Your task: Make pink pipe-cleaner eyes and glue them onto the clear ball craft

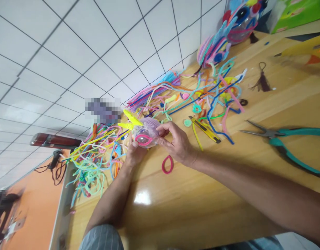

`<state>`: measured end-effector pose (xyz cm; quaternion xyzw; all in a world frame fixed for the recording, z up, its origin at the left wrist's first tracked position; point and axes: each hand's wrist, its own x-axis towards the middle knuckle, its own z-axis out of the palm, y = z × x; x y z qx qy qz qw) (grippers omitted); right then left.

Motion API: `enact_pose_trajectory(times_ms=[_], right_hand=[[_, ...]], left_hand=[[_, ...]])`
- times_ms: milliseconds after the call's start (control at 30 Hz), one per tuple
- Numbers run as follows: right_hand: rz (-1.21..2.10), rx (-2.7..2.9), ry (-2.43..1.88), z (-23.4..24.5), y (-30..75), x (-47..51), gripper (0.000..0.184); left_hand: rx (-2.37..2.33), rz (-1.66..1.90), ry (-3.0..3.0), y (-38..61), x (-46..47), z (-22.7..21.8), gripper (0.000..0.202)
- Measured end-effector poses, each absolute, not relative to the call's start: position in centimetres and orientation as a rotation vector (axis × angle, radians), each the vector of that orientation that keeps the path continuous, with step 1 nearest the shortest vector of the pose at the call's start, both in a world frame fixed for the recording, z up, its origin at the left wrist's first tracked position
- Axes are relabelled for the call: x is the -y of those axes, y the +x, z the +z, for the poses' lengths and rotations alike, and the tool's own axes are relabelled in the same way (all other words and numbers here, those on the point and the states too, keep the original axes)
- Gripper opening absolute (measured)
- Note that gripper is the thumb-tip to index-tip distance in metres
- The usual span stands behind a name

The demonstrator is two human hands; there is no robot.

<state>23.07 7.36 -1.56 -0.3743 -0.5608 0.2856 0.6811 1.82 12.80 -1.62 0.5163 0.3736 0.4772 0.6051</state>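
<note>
A clear round ornament (146,136) with lilac pipe cleaners over its top, a pink pipe-cleaner ring on its near side and yellow ear-like pieces is held up between both hands. My left hand (135,152) grips it from the lower left, thumb on its side. At its right side my right hand (177,142) is closed, with thumb and forefinger bent toward the ornament's edge; what they pinch is too small to make out. Just below my right hand, a red pipe-cleaner loop (167,164) lies on the wooden table (160,208).
Loose pipe cleaners (94,173) cover the left side and back. A yellow utility knife (205,130) and green-handled pliers (277,135) lie to the right. Finished-looking pipe-cleaner figures (214,50) stand against the tiled wall (97,45). A brown tassel (263,81) and a yellow glue gun (305,52) are farther right.
</note>
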Motion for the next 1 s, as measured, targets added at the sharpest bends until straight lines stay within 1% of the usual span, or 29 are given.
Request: enact_pose_trajectory(times_ms=[233,333,467,533,667,800,1000], right_hand=[[0.661,1.271,-0.844,-1.3,23.1,-7.3,0.015],[0.698,1.236,-0.841,-1.1,23.2,-7.5,0.015],[0.806,1.149,-0.879,-0.7,23.5,-7.8,0.028],[0.858,1.114,-0.892,-0.5,23.6,-7.9,0.032],[0.917,1.112,-0.865,-0.2,23.9,-8.0,0.026],[0.917,1.128,-0.848,0.2,24.2,-7.7,0.016],[0.862,1.18,-0.821,0.9,24.5,-7.2,0.018]], left_hand=[[-0.868,1.06,1.221,1.8,-13.3,-1.2,0.062],[-0.88,1.046,1.202,1.9,-13.4,-1.2,0.066],[-0.89,1.075,1.146,2.3,-13.1,-1.2,0.071],[-0.889,1.106,1.152,2.5,-12.9,-1.3,0.07],[-0.888,1.136,1.192,2.8,-12.7,-1.4,0.064],[-0.867,1.158,1.187,3.0,-12.7,-1.3,0.067],[-0.885,1.278,1.152,3.9,-12.6,-1.1,0.061]])
